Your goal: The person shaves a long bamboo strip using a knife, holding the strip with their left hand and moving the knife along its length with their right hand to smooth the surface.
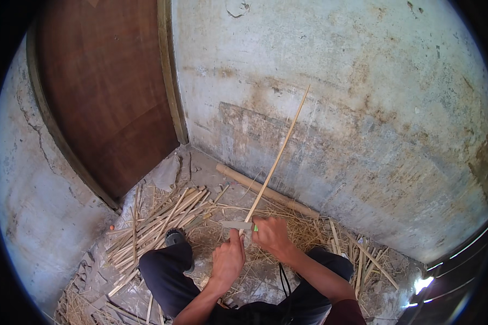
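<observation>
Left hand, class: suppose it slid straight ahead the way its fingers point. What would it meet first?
The left hand points up toward the knife blade it already touches beside the bamboo strip. Past that, probably the straw and cut bamboo sticks on the floor, then the wall; depth is unclear.

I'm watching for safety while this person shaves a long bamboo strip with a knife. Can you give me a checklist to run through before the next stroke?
1. Strip held firm: right hand closed on the bamboo strip – ok.
2. Knife held: left hand around the handle – ok.
3. Blade meets the strip at its base – ok.
4. Fingers out of the blade's path: right hand sits right beside it – not ok.
5. Blade edge direction – cannot tell.
6. Strip's far end free: it rises clear before the wall – ok.
</observation>
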`<state>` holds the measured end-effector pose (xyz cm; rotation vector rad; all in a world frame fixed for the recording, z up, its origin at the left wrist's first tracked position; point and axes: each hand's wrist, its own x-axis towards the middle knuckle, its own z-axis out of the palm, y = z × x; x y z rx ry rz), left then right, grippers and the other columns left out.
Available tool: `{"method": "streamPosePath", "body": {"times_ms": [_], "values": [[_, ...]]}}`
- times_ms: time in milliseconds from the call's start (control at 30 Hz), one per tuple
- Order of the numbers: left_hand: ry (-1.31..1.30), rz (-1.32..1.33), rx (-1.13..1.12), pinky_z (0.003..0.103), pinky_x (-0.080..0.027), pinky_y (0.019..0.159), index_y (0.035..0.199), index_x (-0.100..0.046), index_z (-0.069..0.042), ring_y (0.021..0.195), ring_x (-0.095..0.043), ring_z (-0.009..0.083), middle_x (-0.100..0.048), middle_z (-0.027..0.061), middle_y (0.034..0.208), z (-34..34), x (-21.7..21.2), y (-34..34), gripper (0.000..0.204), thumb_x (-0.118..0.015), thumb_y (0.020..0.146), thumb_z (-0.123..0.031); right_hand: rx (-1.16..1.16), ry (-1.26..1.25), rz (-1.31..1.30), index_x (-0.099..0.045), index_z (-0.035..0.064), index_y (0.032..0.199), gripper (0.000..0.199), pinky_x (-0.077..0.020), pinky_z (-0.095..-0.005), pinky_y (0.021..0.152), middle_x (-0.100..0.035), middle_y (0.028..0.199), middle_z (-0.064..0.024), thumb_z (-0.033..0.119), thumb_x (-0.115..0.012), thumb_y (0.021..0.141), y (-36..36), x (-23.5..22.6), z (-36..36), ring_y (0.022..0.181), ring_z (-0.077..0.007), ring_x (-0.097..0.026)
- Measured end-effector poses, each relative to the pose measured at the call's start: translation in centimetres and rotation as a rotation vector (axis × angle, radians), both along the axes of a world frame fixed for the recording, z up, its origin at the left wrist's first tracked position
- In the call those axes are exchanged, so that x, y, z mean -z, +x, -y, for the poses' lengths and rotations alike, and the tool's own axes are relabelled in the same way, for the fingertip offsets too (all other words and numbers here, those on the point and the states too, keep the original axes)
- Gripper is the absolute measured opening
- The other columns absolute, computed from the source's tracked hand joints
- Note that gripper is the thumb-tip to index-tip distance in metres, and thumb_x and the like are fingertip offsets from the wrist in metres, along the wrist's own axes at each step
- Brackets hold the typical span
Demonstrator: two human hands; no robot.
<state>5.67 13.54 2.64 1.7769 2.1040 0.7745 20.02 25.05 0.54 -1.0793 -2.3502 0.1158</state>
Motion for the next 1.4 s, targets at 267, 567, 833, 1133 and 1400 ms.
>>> {"method": "streamPosePath", "body": {"times_ms": [267, 567, 833, 1133, 1400], "values": [[0.079, 0.037, 0.02, 0.068, -0.054, 0.066, 0.13, -0.052, -0.001, 0.067, -0.068, 0.056, -0.068, 0.0316, 0.071, -1.0, -0.5, 0.1, 0.027, -0.057, 0.11, -0.018, 0.065, 0.058, -0.006, -0.074, 0.004, 0.088, 0.018, -0.0557, -0.0505, 0.052, -0.069, 0.063, -0.0209, 0.017, -0.071, 0.075, 0.1, -0.9, -0.8, 0.057, -0.0391, -0.071], [0.145, 0.015, -0.013, 0.067, -0.054, 0.066, 0.116, -0.053, 0.0, 0.068, -0.069, 0.0556, -0.068, 0.0311, 0.071, -2.5, -0.1, 0.1, 0.02, -0.056, 0.111, -0.019, 0.106, 0.094, -0.039, -0.074, 0.0043, 0.087, 0.016, -0.0578, -0.0511, 0.054, -0.071, 0.067, -0.0222, 0.016, -0.07, 0.076, -0.7, -0.9, -2.4, 0.06, -0.0412, -0.073], [0.077, 0.018, -0.023, 0.066, -0.057, 0.072, 0.116, -0.054, -0.001, 0.077, -0.073, 0.0552, -0.072, 0.0315, 0.078, -6.4, 2.0, 0.1, 0.024, -0.051, 0.114, -0.025, 0.222, 0.07, 0.005, -0.076, 0.0055, 0.089, 0.015, -0.0601, -0.0527, 0.059, -0.073, 0.071, -0.0235, 0.016, -0.07, 0.079, -1.6, 1.8, -6.0, 0.067, -0.0413, -0.076], [-0.103, 0.046, 0.043, 0.069, -0.054, 0.074, 0.117, -0.053, -0.001, 0.079, -0.071, 0.0582, -0.072, 0.0334, 0.083, 0.0, 5.8, -0.9, 0.026, -0.05, 0.114, -0.027, 0.611, 0.048, -0.029, -0.082, 0.0057, 0.088, 0.017, -0.0614, -0.055, 0.073, -0.075, 0.078, -0.0239, 0.016, -0.07, 0.084, 7.5, 4.3, -14.8, 0.077, -0.0441, -0.076], [-0.116, -0.02, 0.039, 0.07, -0.054, 0.075, 0.115, -0.05, -0.002, 0.078, -0.07, 0.0594, -0.072, 0.0333, 0.081, 1.4, 4.2, -1.9, 0.026, -0.05, 0.114, -0.028, 0.263, -0.01, -0.085, -0.08, 0.003, 0.086, 0.017, -0.0598, -0.0571, 0.071, -0.072, 0.076, -0.0283, 0.015, -0.069, 0.081, 3.2, 3.3, -8.9, 0.074, -0.0473, -0.074]]}}
